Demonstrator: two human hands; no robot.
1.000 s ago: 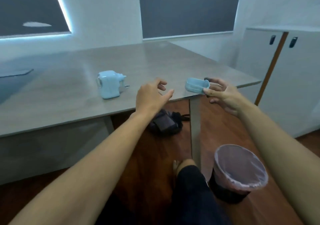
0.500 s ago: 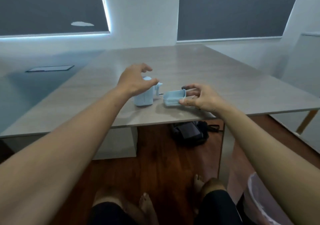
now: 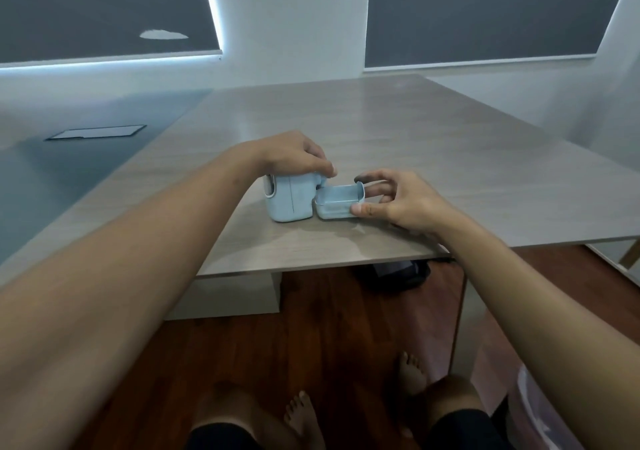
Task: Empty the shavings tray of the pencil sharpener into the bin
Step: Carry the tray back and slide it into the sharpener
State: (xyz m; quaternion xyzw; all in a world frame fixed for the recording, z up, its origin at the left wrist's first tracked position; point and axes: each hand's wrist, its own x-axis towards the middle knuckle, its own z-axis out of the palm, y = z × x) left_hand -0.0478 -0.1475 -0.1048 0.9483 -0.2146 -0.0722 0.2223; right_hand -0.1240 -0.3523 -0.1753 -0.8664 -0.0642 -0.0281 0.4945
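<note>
At frame centre, the left hand (image 3: pixel 294 159) clasped the pale-blue plastic pencil sharpener (image 3: pixel 289 197) on the grey worktop (image 3: pixel 450 159). The right hand (image 3: pixel 403 204) pinched the pale-blue shavings tray (image 3: pixel 341 202), its long axis pointing left, open end touching the sharpener's right side.

The left hand (image 3: pixel 294 159), open above the pencil sharpener (image 3: pixel 289 197) half a second ago, now clamps its top; the right hand (image 3: pixel 398 200) brings the shavings tray (image 3: pixel 341 202) against the sharpener's side, on the desk (image 3: pixel 433 159)
</note>
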